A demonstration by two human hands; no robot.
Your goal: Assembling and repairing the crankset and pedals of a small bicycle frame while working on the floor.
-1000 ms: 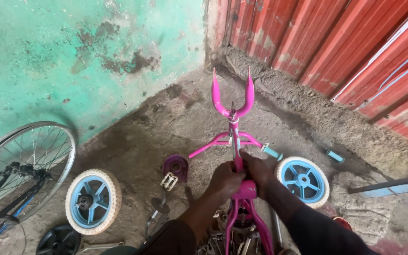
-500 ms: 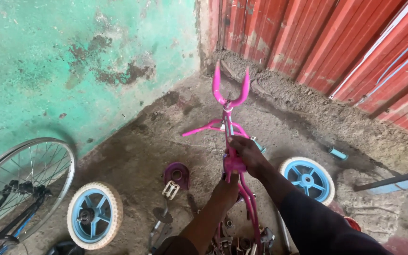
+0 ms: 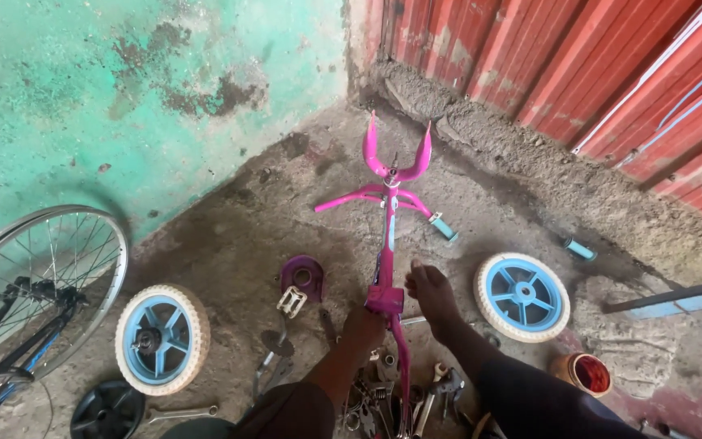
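Note:
A pink child's bicycle frame lies on the concrete floor, its fork pointing away toward the corner and its handlebar spread sideways. My left hand grips the frame at its lower joint. My right hand hovers just to the right of the frame, fingers loose and holding nothing. Below both hands lies a heap of wrenches and other metal tools.
Two small blue-and-white wheels flank the frame. A purple chain cover with a pedal lies left of it. A large spoked wheel leans at the left. An orange cup, a teal grip, green wall and red metal sheeting surround.
Both hands held the frame before. My right hand has let go and shifted right; the left hand has slid lower. The view has tilted so the frame sits further ahead.

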